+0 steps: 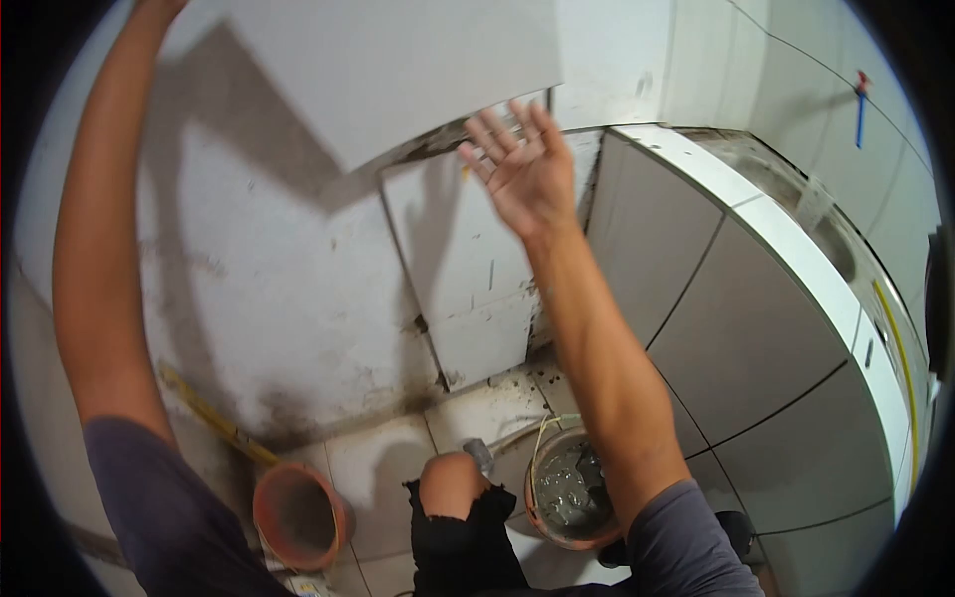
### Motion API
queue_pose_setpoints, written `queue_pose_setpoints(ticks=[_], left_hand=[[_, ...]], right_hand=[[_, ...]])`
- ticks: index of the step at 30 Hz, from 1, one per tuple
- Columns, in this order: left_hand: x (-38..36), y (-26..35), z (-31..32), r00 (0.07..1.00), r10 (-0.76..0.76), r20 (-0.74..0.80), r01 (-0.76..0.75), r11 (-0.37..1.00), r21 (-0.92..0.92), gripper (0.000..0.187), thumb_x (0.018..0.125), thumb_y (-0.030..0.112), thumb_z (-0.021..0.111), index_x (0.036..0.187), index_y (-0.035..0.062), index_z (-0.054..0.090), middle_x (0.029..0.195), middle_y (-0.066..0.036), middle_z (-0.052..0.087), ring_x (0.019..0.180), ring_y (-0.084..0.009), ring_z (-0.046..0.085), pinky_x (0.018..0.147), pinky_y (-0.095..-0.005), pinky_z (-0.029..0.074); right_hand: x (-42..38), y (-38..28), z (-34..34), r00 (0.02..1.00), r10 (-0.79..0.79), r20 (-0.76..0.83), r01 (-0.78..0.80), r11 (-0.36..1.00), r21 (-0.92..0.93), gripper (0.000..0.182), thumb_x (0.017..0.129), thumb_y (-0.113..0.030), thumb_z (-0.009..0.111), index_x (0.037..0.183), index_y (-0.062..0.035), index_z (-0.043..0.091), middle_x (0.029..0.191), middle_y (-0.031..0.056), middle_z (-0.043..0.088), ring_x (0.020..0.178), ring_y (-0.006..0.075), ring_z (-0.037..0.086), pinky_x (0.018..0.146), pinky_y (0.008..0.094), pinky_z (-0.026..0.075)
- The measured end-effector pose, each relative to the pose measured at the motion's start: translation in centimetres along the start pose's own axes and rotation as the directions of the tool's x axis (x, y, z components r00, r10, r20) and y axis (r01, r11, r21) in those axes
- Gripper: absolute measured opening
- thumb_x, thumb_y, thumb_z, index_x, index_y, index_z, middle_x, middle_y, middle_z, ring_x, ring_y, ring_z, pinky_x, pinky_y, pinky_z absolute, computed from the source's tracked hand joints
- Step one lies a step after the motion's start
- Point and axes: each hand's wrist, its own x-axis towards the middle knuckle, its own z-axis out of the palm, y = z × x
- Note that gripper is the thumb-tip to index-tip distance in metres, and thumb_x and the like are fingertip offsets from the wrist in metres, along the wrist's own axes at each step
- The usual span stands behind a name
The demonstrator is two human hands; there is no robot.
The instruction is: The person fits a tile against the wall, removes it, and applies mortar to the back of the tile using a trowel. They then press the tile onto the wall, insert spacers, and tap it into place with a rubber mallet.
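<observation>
A large white tile (408, 60) is up against the wall at the top of the view, its lower edge sloping and casting a shadow. My left arm (99, 229) reaches up along the left side; at the top edge only the base of my left hand (162, 4) shows, its fingers out of frame. Just below the tile's lower edge, my right hand (532, 184) is raised with the palm turned up and the fingers spread, holding nothing. Behind it, another white tile (463, 259) is on the lower wall.
An orange bucket (298, 517) stands at lower left beside a yellow level-like bar (214, 413). Another bucket (532, 497) holds grey wet mix, with a hammer (479, 456) near it. A tiled basin wall (756, 338) curves along the right, with a yellow strip (900, 368) on it.
</observation>
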Motion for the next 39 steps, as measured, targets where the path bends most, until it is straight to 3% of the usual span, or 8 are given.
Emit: queue_pose_setpoints(ticks=[3,11,13,16,19,23,29,39], left_hand=[[0.0,1.7,-4.2,0.997,0.064,0.035,-0.062,0.996,-0.06,0.04,0.08,0.012,0.062,0.113,-0.0013,0.044,0.099,-0.015,0.056,0.084,-0.0231,0.054,0.076,-0.0372,0.045],[-9.8,3.2,-14.8,0.988,0.078,0.134,-0.087,0.994,0.063,0.041,0.087,0.024,0.057,0.119,0.0004,0.048,0.116,-0.011,0.052,0.102,-0.0214,0.051,0.09,-0.0351,0.04],[-13.5,3.3,-16.2,0.984,0.056,0.168,-0.07,0.994,0.081,0.042,0.089,0.027,0.055,0.121,0.0008,0.049,0.12,-0.01,0.051,0.107,-0.021,0.05,0.093,-0.0346,0.039],[-19.9,6.6,-14.1,0.971,-0.218,0.102,0.22,0.975,-0.01,0.028,0.094,0.016,0.047,0.116,-0.001,0.043,0.11,-0.012,0.05,0.102,-0.0166,0.05,0.091,-0.028,0.04],[-24.9,8.5,-14.0,0.946,-0.282,0.159,0.275,0.959,0.061,0.024,0.093,0.017,0.048,0.109,-0.0006,0.045,0.105,-0.009,0.05,0.096,-0.0141,0.049,0.087,-0.0259,0.038],[-29.1,10.7,-13.5,0.963,-0.195,0.187,0.121,0.93,0.348,0.022,0.092,0.018,0.05,0.105,-0.0001,0.046,0.1,-0.007,0.049,0.092,-0.0126,0.045,0.085,-0.0246,0.035],[-36.6,7.6,-14.3,0.973,-0.139,0.186,0.028,0.866,0.5,0.021,0.091,0.015,0.05,0.105,-0.0001,0.046,0.103,-0.008,0.045,0.098,-0.0168,0.041,0.089,-0.0282,0.03],[-46.0,-0.5,-15.4,0.952,-0.191,0.239,0.075,0.902,0.424,0.019,0.085,0.008,0.054,0.101,0.0026,0.045,0.104,-0.012,0.044,0.1,-0.0225,0.042,0.092,-0.034,0.03]], right_hand=[[-4.5,1.0,2.3,0.998,-0.041,-0.049,0.035,0.993,-0.112,0.079,0.083,-0.037,0.056,0.141,-0.0071,0.011,0.135,0.019,0.034,0.124,0.0273,0.037,0.096,0.0384,0.037],[-14.2,5.3,1.0,0.97,0.235,0.053,-0.239,0.968,0.082,0.086,0.088,-0.029,0.054,0.14,-0.0028,-0.008,0.144,0.023,0.01,0.133,0.0263,0.021,0.105,0.0349,0.026],[-16.2,6.3,0.0,0.949,0.31,-0.046,-0.301,0.943,0.145,0.083,0.089,-0.029,0.053,0.141,-0.0045,-0.007,0.143,0.0216,0.014,0.134,0.0269,0.02,0.106,0.0354,0.024],[-18.1,8.2,-2.1,0.906,0.392,-0.159,-0.349,0.905,0.244,0.079,0.089,-0.029,0.053,0.14,-0.0038,-0.001,0.138,0.0176,0.021,0.131,0.0273,0.024,0.105,0.0382,0.024],[-19.5,10.9,-4.8,0.867,0.459,-0.193,-0.39,0.868,0.308,0.071,0.089,-0.03,0.053,0.138,-0.0046,0.008,0.13,0.0124,0.028,0.126,0.0262,0.029,0.104,0.0411,0.025],[-20.6,12.9,-7.0,0.803,0.558,-0.207,-0.475,0.811,0.341,0.065,0.089,-0.033,0.053,0.135,-0.0072,0.016,0.124,0.0095,0.03,0.123,0.0254,0.031,0.103,0.0419,0.026],[-21.7,17.1,-10.6,0.723,0.596,-0.348,-0.496,0.8,0.339,0.077,0.084,-0.045,0.058,0.137,-0.0094,0.016,0.134,0.0127,0.024,0.128,0.0296,0.025,0.104,0.0451,0.024],[-24.7,28.2,-15.1,0.519,0.623,-0.585,-0.448,0.781,0.435,0.094,0.074,-0.068,0.053,0.141,-0.0132,0.016,0.134,0.0138,0.026,0.127,0.0326,0.025,0.103,0.0463,0.024]])
